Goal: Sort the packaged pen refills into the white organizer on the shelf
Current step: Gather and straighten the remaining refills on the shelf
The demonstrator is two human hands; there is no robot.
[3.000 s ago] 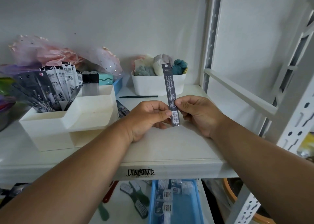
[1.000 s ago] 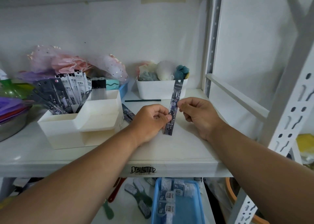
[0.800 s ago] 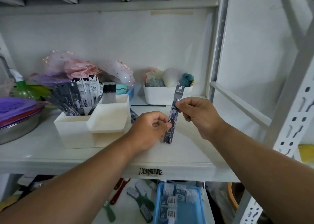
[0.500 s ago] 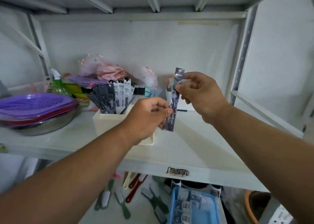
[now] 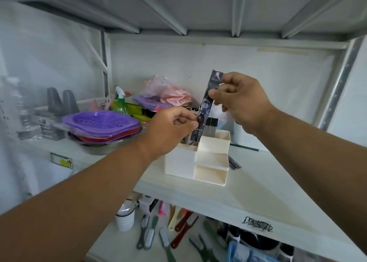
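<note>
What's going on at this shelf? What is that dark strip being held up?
A person is sorting packaged pen refills. Both hands hold one refill packet upright above the white organizer on the shelf: the right hand pinches it near the top, the left hand near the bottom. Its lower end hangs just over the organizer's tall back compartment, not yet in. A few more packets lie on the shelf behind the organizer.

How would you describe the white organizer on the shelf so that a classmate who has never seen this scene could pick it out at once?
Start at the white shelf at chest height. Near its middle, right of the purple baskets, stands the white organizer, just under the refill pack that both hands hold. Its front drops in open, boxy steps; nothing else there has them.
</note>
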